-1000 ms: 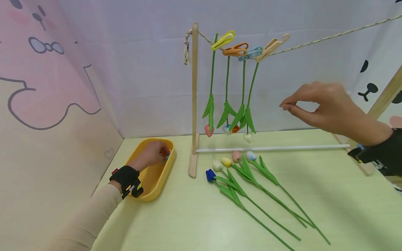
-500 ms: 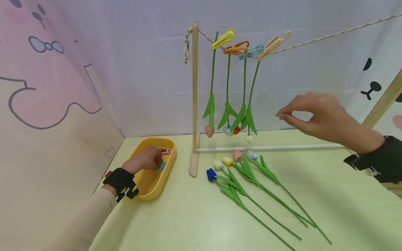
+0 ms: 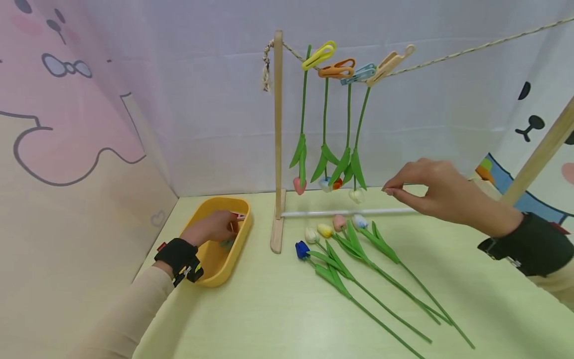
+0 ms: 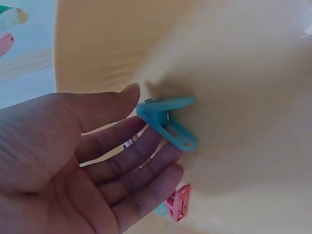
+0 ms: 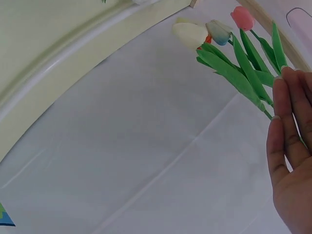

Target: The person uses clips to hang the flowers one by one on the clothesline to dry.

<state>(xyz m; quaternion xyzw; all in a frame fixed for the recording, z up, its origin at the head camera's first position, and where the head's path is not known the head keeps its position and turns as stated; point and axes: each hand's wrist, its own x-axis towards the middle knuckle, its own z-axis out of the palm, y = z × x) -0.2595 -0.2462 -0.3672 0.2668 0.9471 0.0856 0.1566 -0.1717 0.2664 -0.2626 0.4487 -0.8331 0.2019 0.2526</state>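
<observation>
In the head view my left hand (image 3: 217, 227) reaches into the yellow basket (image 3: 214, 280). The left wrist view shows a teal clothespin (image 4: 168, 105) beside the tips of my thumb and loosely bent fingers (image 4: 122, 161); no firm grip on it is visible. A pink clothespin (image 4: 180, 204) lies past the little finger. My right hand (image 3: 448, 194) hovers over the back right of the table, thumb and forefinger tips together, holding nothing. Left of it, tulips (image 3: 356, 195) hang upside down from the rope, clipped by yellow (image 3: 319, 56), orange (image 3: 336, 69), light blue (image 3: 360, 74) and beige (image 3: 389, 67) clothespins.
Several tulips (image 3: 378, 244) lie on the table (image 3: 269, 304), their blooms toward the stand. A wooden post (image 3: 278, 124) rises right of the basket, a second post (image 3: 542, 154) stands at right, and a white rod (image 3: 358, 212) runs low from the left post.
My right hand has moved down and slightly left. My left hand has shifted a little within the basket, and the teal clothespin there now sits lower and further left.
</observation>
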